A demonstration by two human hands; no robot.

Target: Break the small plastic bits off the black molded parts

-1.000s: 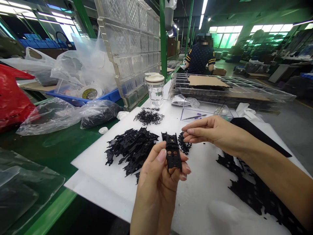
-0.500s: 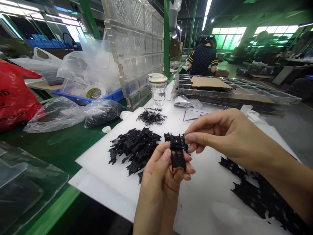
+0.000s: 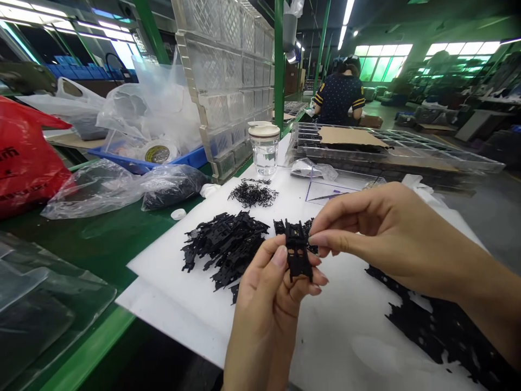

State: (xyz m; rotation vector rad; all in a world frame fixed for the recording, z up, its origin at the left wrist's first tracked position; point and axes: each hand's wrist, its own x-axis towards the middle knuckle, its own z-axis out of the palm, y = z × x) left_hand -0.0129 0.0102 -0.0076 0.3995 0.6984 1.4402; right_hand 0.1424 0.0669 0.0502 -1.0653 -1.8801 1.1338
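My left hand [image 3: 266, 293] grips a small black plastic part [image 3: 299, 260] with cut-out holes, thumb on its left side and fingers behind. My right hand [image 3: 366, 233] is pinched at the part's upper right edge; whatever lies between thumb and forefinger is too small or hidden to make out. Left of the hands lies a heap of flat black plastic parts [image 3: 226, 244]. Behind it is a pile of thin black pieces [image 3: 253, 194]. More small black pieces are partly hidden behind the held part. Under my right forearm spread further black parts [image 3: 431, 320].
A lidded glass of clear liquid [image 3: 264, 149] stands at the back of the white sheet [image 3: 334, 336]. Clear trays [image 3: 407, 160] with cardboard sit behind right. Plastic bags [image 3: 175, 184], a blue tray [image 3: 191, 158] and a red bag [image 3: 28, 157] lie left. A co-worker [image 3: 340, 95] sits beyond.
My right hand's pinched fingertips have come slightly down and in against the part's right edge. The left hand holds the part almost as before.
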